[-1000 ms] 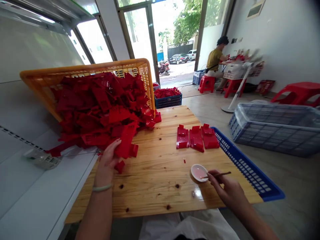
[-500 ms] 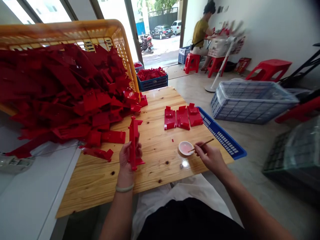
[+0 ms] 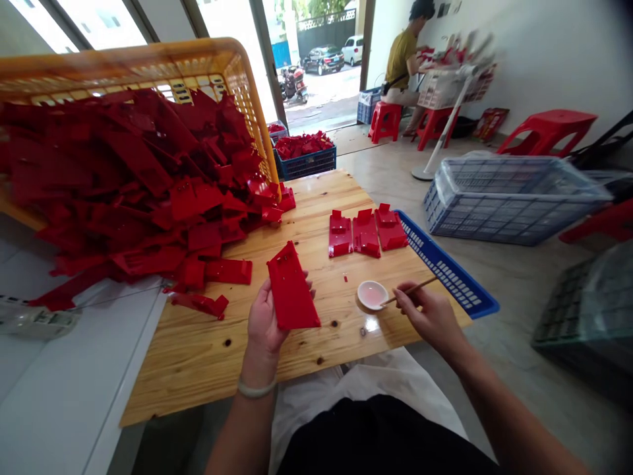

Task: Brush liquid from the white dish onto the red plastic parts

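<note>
My left hand (image 3: 267, 318) grips a red plastic part (image 3: 294, 290) above the wooden table, its broad flat face turned up towards me. A thin brown stick (image 3: 418, 287) is pinched in my right hand (image 3: 426, 309), its tip at the right rim of a small white dish (image 3: 372, 283) with pinkish liquid. Beyond the dish, three red parts (image 3: 366, 235) lie side by side. A tiny red piece (image 3: 345, 278) rests left of the dish.
A yellow basket (image 3: 242, 59) on its side spills a heap of red parts (image 3: 148, 185) at left. A blue basket (image 3: 445, 270) borders the table's right edge. Blue-grey crates (image 3: 509, 211) stand on the floor. A person (image 3: 403, 59) sits working at the back.
My left hand has rolled the red part from edge-on to flat face up and moved slightly right. The stick's tip has moved to the dish's rim.
</note>
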Motion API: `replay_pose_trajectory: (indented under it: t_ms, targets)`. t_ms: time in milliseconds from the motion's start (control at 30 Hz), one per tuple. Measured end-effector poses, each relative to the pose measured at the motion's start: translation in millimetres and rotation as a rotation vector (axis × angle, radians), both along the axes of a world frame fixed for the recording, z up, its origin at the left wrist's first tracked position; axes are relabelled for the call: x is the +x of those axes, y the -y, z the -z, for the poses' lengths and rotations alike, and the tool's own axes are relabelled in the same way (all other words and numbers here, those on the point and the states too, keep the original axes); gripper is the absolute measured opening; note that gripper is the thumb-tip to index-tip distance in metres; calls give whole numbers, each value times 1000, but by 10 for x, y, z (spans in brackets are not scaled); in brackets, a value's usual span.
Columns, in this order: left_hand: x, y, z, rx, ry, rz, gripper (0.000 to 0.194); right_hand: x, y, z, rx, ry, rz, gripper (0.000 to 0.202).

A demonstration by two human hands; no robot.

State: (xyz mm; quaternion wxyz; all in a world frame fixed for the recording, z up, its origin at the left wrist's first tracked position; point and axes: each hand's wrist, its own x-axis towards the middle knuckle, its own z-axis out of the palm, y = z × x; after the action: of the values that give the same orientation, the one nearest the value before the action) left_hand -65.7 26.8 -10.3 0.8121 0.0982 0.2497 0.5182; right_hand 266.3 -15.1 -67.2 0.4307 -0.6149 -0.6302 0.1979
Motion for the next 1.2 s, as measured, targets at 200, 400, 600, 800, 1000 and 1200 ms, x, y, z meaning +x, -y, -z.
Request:
replay_pose_trajectory:
  t_ms: [200, 400, 600, 800, 1000, 1200]
  targets:
    - [218, 38, -160, -81, -179, -44, 68, 58, -27, -37, 45, -24, 3, 51]
    - [241, 99, -86, -38, -232, 4, 61, 47, -42, -69, 87, -45, 8, 54]
    - [279, 103, 2, 74, -311, -223, 62, -21, -14, -125, 106, -190, 102, 46]
    - [209, 76, 153, -117, -84, -77, 49, -101, -19, -156, 72, -285, 112, 50]
    - [218, 55, 171, -97, 95, 4, 67, -137, 14, -155, 112, -293, 150, 44]
    - [208, 17, 116, -109, -2, 4, 72, -291, 46, -333, 152, -438, 132, 37]
